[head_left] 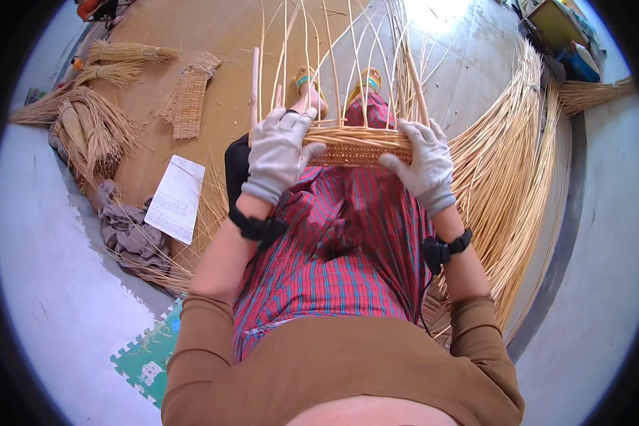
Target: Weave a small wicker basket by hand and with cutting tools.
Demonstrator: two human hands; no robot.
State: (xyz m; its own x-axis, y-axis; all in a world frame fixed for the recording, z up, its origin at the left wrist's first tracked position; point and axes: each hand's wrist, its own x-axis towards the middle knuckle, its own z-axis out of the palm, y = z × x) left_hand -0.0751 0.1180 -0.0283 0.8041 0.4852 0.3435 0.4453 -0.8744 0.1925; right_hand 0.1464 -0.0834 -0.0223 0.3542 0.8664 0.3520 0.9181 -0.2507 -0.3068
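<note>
A partly woven wicker panel (358, 150) rests across my lap, its lower part a dense band of weave. Long thin stakes (339, 78) rise from it and spread away from me. Both hands wear whitish work gloves. At the panel's left end my left hand (277, 153) is closed round the edge, its thumb lying along the near side. My right hand (426, 162) grips the opposite end the same way, thumb on the near face. Thicker sticks (255, 89) stand at the panel's sides. The far side of the weave is hidden from me.
Long loose wicker strands (500, 184) lie in a big heap at my right. Tied bundles (96, 131) and a finished woven piece (190, 99) are on the floor at far left. Nearer are a white sheet (177, 199), a grey cloth (131, 231) and a green foam mat (145, 358).
</note>
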